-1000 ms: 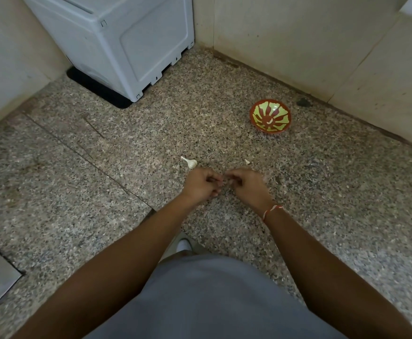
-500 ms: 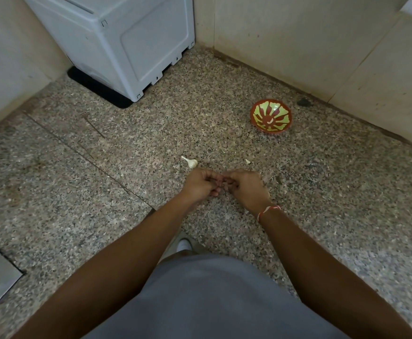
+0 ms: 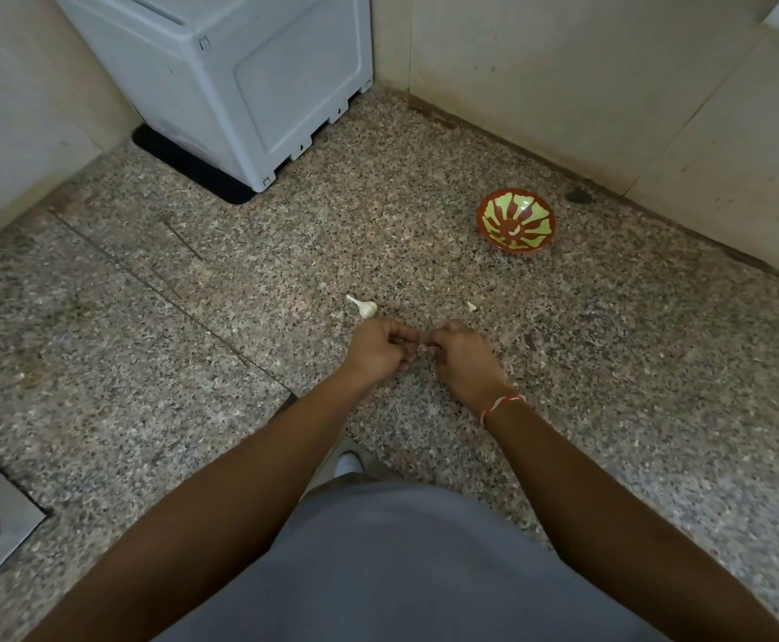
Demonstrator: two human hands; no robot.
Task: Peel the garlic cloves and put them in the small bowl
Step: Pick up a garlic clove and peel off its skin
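A small white clove point(image 3: 423, 348) is pinched between the curled fingers of the left hand point(image 3: 380, 349) and right hand point(image 3: 459, 352); peeling is judged under way. The small bowl point(image 3: 516, 221), near the floor's far wall edge, appears empty. A garlic bulb point(image 3: 363, 306) lies unpeeled just beyond the left hand.

White appliance point(image 3: 248, 81) on black mat point(image 3: 184, 164).
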